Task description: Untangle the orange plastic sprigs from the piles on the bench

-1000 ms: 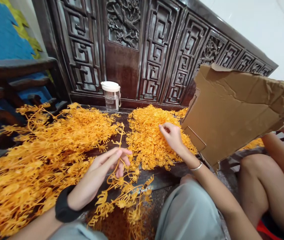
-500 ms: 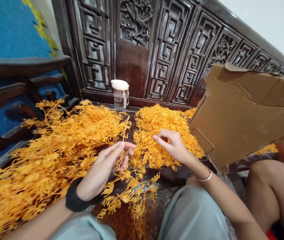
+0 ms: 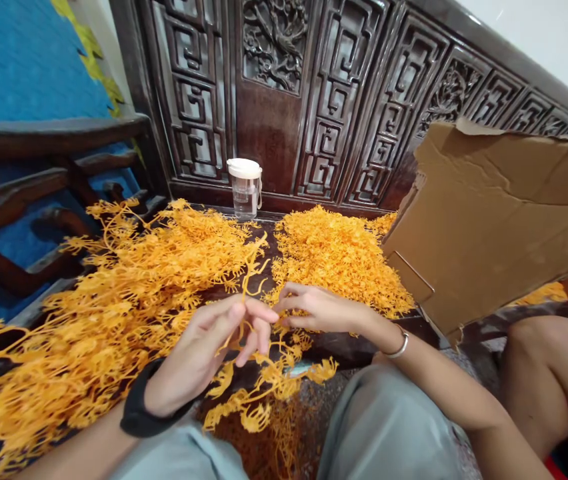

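Note:
My left hand is closed around the stem of an orange plastic flower branch. Bare forked stem ends stick up above the thumb, while the flowered sprigs hang below the palm. Beside it, my right hand reaches in from the right with fingers stretched and slightly apart, its tips close to the left fingertips. I make out nothing held in it. A heap of long orange branches lies to the left of my hands. Behind the right hand is a pile of small orange flower pieces.
A clear bottle with a white lid stands against the carved dark wooden backrest. A large cardboard sheet leans at the right, beside another person's bent knee. Wooden armrest bars border the left.
My right hand has moved left and down from over the flower pile to beside my left hand, its fingers straightening. The branch in my left hand has turned somewhat.

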Available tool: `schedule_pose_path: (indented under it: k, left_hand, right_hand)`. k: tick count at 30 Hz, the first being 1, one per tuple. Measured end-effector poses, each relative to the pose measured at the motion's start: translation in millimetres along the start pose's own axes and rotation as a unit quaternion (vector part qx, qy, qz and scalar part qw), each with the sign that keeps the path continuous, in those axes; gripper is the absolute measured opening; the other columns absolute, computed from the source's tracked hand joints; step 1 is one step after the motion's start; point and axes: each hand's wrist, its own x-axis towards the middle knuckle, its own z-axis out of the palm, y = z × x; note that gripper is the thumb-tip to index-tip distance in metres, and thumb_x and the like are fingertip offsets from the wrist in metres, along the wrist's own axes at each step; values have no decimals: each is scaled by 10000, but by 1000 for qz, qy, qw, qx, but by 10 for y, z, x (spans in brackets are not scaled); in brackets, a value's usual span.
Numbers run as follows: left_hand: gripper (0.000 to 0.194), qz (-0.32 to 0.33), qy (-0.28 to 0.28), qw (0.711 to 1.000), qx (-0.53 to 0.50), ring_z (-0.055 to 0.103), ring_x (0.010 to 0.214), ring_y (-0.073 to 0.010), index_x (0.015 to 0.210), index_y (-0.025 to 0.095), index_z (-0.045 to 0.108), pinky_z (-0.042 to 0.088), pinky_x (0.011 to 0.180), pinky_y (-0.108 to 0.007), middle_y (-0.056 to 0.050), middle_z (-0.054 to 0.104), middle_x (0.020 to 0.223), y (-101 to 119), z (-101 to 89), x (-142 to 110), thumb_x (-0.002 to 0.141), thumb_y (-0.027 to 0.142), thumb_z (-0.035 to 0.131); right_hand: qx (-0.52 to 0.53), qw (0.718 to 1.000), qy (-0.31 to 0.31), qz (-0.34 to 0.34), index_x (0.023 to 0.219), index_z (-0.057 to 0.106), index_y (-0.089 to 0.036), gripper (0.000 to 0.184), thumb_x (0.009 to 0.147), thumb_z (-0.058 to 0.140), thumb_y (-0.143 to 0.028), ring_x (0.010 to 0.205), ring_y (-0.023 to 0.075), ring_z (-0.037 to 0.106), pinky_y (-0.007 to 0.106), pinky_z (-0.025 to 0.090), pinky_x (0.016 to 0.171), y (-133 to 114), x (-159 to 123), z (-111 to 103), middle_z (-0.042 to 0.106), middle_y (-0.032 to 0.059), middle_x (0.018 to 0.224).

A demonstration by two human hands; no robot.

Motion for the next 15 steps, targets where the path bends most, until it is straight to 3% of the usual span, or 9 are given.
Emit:
schedule_pose_path:
  k: [6, 12, 15]
  left_hand:
    - [246, 13, 34, 998, -57, 420, 397, -78, 824, 236, 641, 331, 426, -222, 7, 577, 559, 9, -34, 3, 788, 424, 489]
    - [223, 21, 80, 993, -84, 385, 389, -63, 826, 252, 623, 323, 418, -204, 25, 552, 546, 39, -83, -13, 790, 423, 486]
    - [206, -5, 64, 990, -128, 296, 325, -31, 793, 241, 615, 273, 353, -168, 40, 516, 506, 60, -94, -22, 793, 405, 490]
  right_hand:
    - [19, 999, -34, -22, 1002, 569, -173, 220, 850, 416, -219, 865, 102, 497, 236, 403, 806, 34, 51, 10, 505, 49, 970]
    - [25, 999, 25, -7, 1074, 502, -157, 264, 882, 345, -247, 887, 109, 497, 246, 396, 807, -18, 53, -15, 532, 62, 983]
    - [34, 998, 41, 24, 944, 549, -143, 309, 888, 311, -333, 752, 101, 514, 237, 411, 725, -63, 42, -37, 566, 49, 821]
